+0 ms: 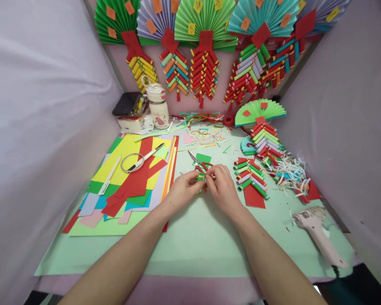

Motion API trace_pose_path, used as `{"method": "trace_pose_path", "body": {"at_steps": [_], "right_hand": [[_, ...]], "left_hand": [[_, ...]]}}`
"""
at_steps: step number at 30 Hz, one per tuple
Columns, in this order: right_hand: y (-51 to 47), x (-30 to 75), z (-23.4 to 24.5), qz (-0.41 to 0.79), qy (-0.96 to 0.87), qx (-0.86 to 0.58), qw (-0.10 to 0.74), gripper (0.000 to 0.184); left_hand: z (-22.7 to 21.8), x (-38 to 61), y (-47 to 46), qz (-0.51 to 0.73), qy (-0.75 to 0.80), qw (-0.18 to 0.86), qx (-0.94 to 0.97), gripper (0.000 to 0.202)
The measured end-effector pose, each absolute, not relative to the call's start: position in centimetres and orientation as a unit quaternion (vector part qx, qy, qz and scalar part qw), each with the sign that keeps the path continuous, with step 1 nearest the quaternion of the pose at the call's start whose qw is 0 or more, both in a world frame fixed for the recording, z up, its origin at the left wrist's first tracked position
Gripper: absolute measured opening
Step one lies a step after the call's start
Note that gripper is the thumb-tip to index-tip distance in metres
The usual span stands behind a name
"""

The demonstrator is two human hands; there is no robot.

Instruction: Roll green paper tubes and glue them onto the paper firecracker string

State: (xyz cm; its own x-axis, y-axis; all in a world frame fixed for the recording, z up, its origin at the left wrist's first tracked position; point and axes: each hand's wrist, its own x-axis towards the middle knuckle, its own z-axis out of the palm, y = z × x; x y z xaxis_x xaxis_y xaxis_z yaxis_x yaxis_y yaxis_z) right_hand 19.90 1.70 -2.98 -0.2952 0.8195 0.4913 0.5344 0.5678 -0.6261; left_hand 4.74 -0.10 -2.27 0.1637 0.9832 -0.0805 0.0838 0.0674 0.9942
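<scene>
My left hand [182,190] and my right hand [222,187] meet at the middle of the pale green table cover [197,241]. Both pinch a small rolled paper piece [202,178] in green and red, held between the fingertips just above the table. Scissors with red handles [199,163] lie right behind the hands, on a green paper square [203,158]. A cluster of small paper rolls [250,176] on a red paper piece lies just right of my right hand.
A stack of coloured paper sheets [130,178] with a tape roll [131,162] and pens lies at left. A pink glue gun [317,233] rests at front right. Paper fans and firecracker strings [203,72] hang on the back wall. A cup [158,106] stands at back.
</scene>
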Motion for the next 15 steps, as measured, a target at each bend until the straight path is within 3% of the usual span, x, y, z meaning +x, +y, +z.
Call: {"method": "trace_pose_path", "body": {"at_steps": [6, 11, 15], "right_hand": [[1.5, 19.4, -2.8, 0.187, -0.804, -0.417, 0.379, 0.011], [-0.7, 20.5, -1.0, 0.21, -0.798, -0.406, 0.393, 0.009], [-0.4, 26.3, 1.0, 0.191, -0.729, -0.505, 0.42, 0.009]], "left_hand": [[-1.1, 4.0, 0.3, 0.446, 0.474, 0.685, 0.328, 0.019], [-1.1, 3.1, 1.0, 0.501, 0.462, 0.69, 0.247, 0.013], [-1.2, 3.2, 1.1, 0.501, 0.48, 0.684, 0.225, 0.008]]}}
